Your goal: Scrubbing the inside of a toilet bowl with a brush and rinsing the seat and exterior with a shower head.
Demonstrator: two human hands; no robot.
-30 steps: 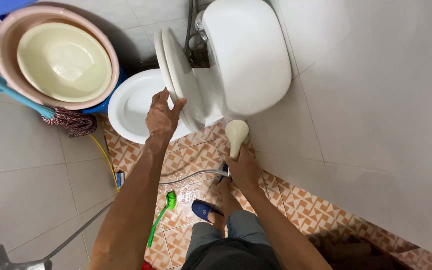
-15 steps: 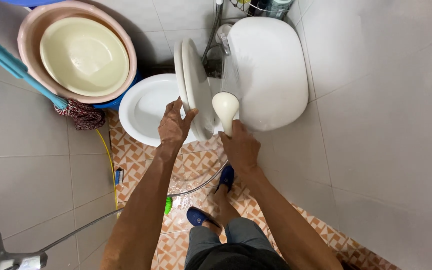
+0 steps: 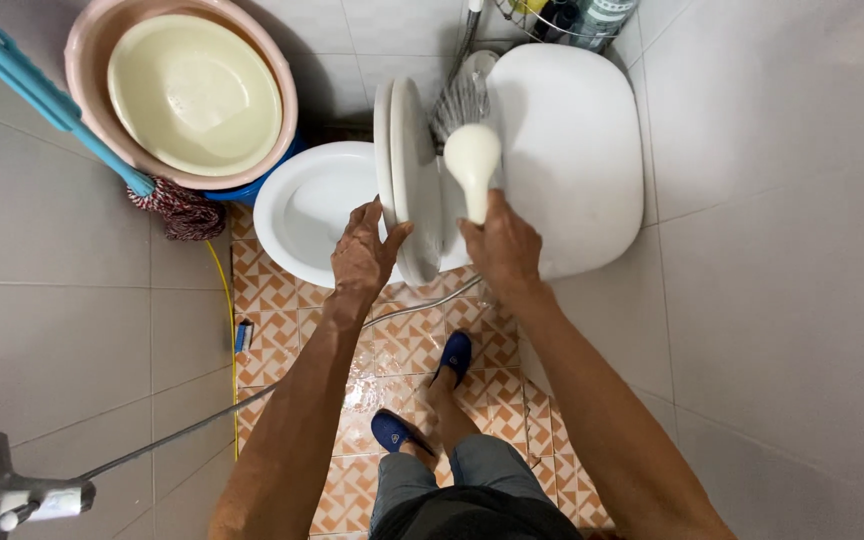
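Note:
My left hand [image 3: 364,252] grips the edge of the raised white toilet seat and lid [image 3: 410,170], holding it upright over the toilet bowl [image 3: 304,205]. In my right hand [image 3: 502,248] is a cream shower head [image 3: 473,160], its handle wrapped by my fingers. Water sprays from the head toward the gap between the lid and the white cistern [image 3: 572,150]. The metal hose [image 3: 412,305] trails down from the shower head across the floor.
Stacked pink and cream basins [image 3: 187,90] stand at the back left, with a blue-handled mop [image 3: 82,130] leaning across them. A wire rack with bottles [image 3: 572,18] hangs at the top. My feet in blue slippers [image 3: 422,400] stand on wet orange patterned tiles. A tap [image 3: 2,495] sits bottom left.
My right hand has lifted the shower head from low beside the toilet base up to the cistern, and water now sprays behind the lid. The left hand keeps its hold on the seat.

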